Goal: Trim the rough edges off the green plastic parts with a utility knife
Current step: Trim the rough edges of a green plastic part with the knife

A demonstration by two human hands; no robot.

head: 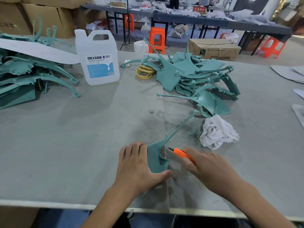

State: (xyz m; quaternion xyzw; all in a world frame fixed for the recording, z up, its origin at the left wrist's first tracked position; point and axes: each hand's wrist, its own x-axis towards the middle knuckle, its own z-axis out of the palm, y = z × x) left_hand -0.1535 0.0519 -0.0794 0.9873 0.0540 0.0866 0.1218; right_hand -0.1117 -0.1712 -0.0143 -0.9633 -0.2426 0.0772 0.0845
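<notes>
Green part (156,159) sits near the front edge of the grey table (65,137), wide end in the left hand (138,163), thin arm running up and to the right over the tabletop. Left hand grips it: fingers over the top edge, thumb along the bottom. Right hand (207,167) is curled round an orange utility knife (182,153), blade tip pointing at the part's notched inner edge, v. close; can't tell if touching. Green shavings (185,129) lie scattered just beyond. Crumpled white rag (217,132) to the right. Further back, a pile of green parts (197,76) w/ yellow rings (144,72) beside it. White DEXCON jug (98,58) back left, then another stack of parts (24,74) at the far left.
</notes>
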